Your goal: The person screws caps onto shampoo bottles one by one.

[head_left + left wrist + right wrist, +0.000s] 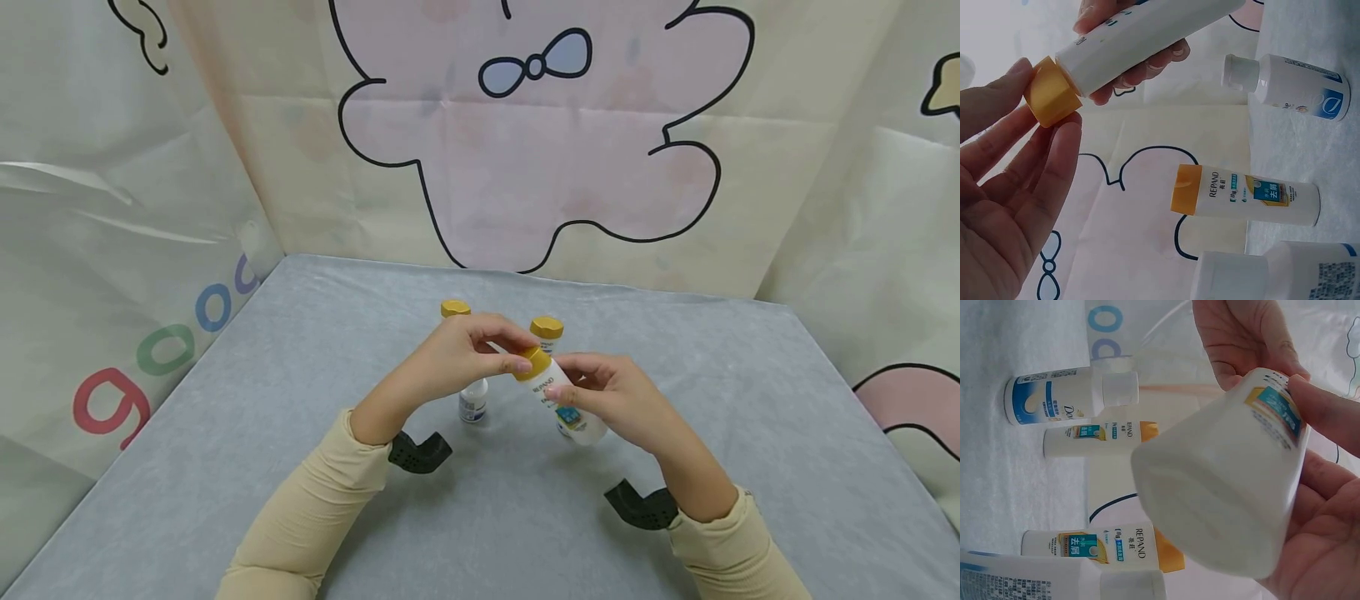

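Observation:
Tilted above the table is a white shampoo bottle with a yellow cap. My left hand pinches that cap between thumb and fingers. Around the body of the bottle, my right hand holds on with thumb and fingers at the sides. In the left wrist view the cap is at the bottle's neck end; whether it is loose I cannot tell. The right wrist view shows the bottle's base close up, with part of its label.
Behind the hands stand two more yellow-capped shampoo bottles. A white-capped Dove bottle stands nearer, and a second white-capped bottle is partly cut off. All are upright on the grey cloth-covered table. A printed curtain hangs behind.

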`<action>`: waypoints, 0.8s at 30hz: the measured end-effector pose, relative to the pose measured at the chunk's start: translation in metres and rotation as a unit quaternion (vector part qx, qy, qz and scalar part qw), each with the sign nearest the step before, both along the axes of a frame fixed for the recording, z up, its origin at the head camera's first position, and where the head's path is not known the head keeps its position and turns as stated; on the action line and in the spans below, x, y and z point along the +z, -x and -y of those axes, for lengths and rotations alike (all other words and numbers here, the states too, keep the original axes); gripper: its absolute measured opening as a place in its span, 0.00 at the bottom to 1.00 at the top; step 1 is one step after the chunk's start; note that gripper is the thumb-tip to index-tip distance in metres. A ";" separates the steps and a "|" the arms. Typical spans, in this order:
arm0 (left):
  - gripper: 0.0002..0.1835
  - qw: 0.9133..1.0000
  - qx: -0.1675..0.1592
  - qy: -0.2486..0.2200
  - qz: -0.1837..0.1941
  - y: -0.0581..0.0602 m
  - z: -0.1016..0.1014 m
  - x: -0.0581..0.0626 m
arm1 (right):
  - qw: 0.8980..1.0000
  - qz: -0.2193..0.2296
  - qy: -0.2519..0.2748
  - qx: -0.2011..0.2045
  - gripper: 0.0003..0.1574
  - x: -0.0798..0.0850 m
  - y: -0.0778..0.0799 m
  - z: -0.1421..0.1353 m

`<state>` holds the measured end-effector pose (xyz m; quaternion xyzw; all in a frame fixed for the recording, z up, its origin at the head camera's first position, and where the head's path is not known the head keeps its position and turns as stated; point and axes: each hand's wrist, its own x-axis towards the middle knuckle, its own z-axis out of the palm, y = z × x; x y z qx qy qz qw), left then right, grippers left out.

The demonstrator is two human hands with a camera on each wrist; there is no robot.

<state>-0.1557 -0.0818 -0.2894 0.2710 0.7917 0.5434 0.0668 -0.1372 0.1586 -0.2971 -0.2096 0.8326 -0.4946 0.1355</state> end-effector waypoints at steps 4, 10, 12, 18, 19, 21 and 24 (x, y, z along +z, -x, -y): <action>0.15 1.000 -0.012 -0.011 0.006 0.000 0.000 0.000 | 1.000 0.009 0.005 0.009 0.22 -0.001 0.002 -0.002; 0.22 1.000 -0.017 -0.026 0.005 0.000 0.001 -0.002 | 1.000 0.014 0.022 0.011 0.22 -0.002 0.003 -0.003; 0.21 1.000 -0.014 -0.027 0.000 0.000 0.001 -0.002 | 1.000 0.015 0.024 0.010 0.22 -0.001 0.002 -0.002; 0.15 0.999 -0.020 -0.023 -0.019 0.000 0.000 -0.004 | 0.999 0.016 0.025 0.015 0.22 -0.001 0.002 -0.003; 0.15 0.999 -0.025 -0.025 -0.022 0.000 0.000 -0.004 | 0.999 0.017 0.025 0.016 0.23 -0.001 0.003 -0.003; 0.17 0.999 -0.031 -0.024 -0.026 0.001 0.000 -0.004 | 0.999 0.021 0.026 0.016 0.24 -0.001 0.003 -0.004; 0.24 0.999 -0.007 -0.006 -0.044 0.001 0.000 -0.002 | 0.999 0.027 0.026 0.011 0.24 -0.001 0.004 -0.005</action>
